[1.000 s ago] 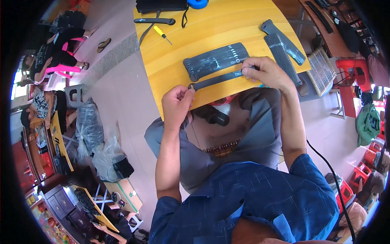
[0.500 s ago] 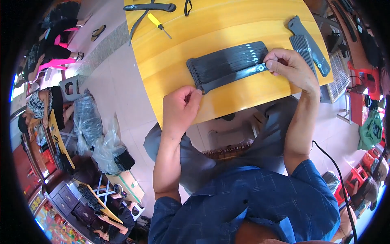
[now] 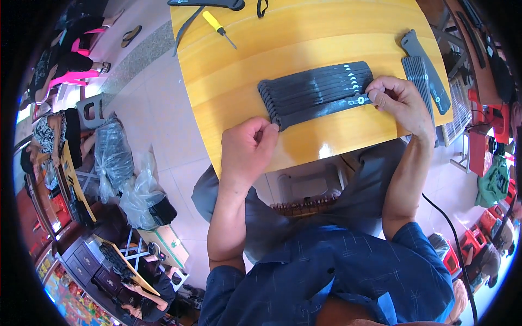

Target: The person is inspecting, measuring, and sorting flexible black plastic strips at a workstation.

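Observation:
A row of overlapping black fabric straps [image 3: 315,84] lies on the yellow wooden table in front of me, with pale printed marks near its right end. Along its near edge runs the closest strap [image 3: 321,111]. My left hand [image 3: 247,149] pinches this strap's left end between thumb and forefinger. At its right end, beside a white round mark, my right hand [image 3: 399,103] has thumb and fingers closed on it. The remaining fingers of both hands are curled in.
A yellow-handled screwdriver [image 3: 213,22] lies on the table's far left by loose black straps [image 3: 217,4]. More stacked straps [image 3: 417,73] rest near the right edge. A small black loop [image 3: 262,8] sits at the back. Left on the floor are plastic-wrapped bundles [image 3: 114,155]; other people work nearby.
The view has shifted a little, so the table and its contents sit differently in the picture. Both hands keep their hold on the ends of the nearest strap.

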